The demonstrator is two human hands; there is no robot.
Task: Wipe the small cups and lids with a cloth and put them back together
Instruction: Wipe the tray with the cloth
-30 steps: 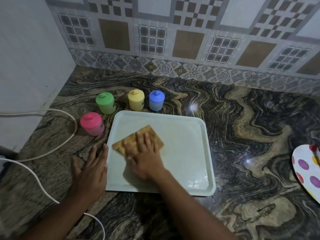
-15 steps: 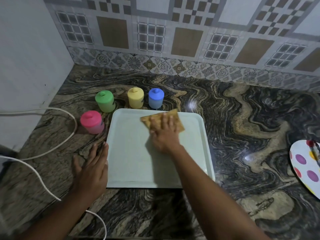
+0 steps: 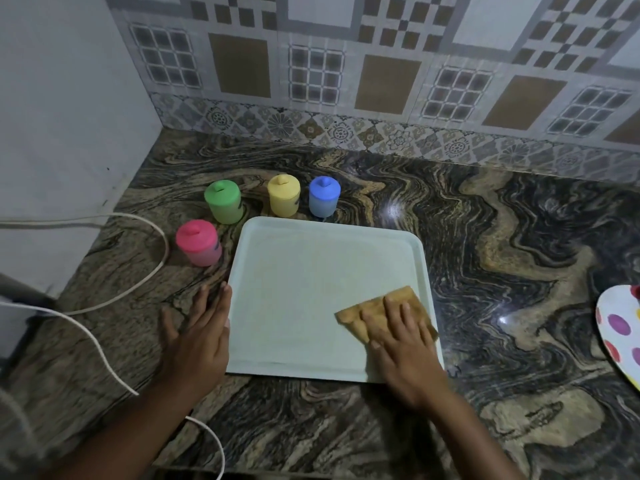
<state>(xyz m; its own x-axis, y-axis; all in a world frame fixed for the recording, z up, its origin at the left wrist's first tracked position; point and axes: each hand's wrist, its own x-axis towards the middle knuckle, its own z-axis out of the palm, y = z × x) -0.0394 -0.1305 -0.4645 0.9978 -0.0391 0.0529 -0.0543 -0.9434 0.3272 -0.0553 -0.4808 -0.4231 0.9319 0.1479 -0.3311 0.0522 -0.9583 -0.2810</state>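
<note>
four small lidded cups, pink (image 3: 198, 242), green (image 3: 223, 201), yellow (image 3: 284, 195) and blue (image 3: 324, 196), stand shut on the surface (image 3: 502, 237), just beyond the one pale tray (image 3: 311, 271). the one tan cloth (image 3: 377, 315) lies at the tray's near right corner under the right hand (image 3: 403, 341), fingers spread flat, gripping nothing. the left hand (image 3: 201, 337), open too, steadies the tray's edge. best press evenly, reaching the corners.

A tray (image 3: 311, 271) lies on the counter (image 3: 485, 237). Three lidded cups (image 3: 284, 195) stand in a row behind its far edge, a fourth cup (image 3: 198, 242) beside its far left corner. A cloth (image 3: 374, 315) lies in its near right corner.
</note>
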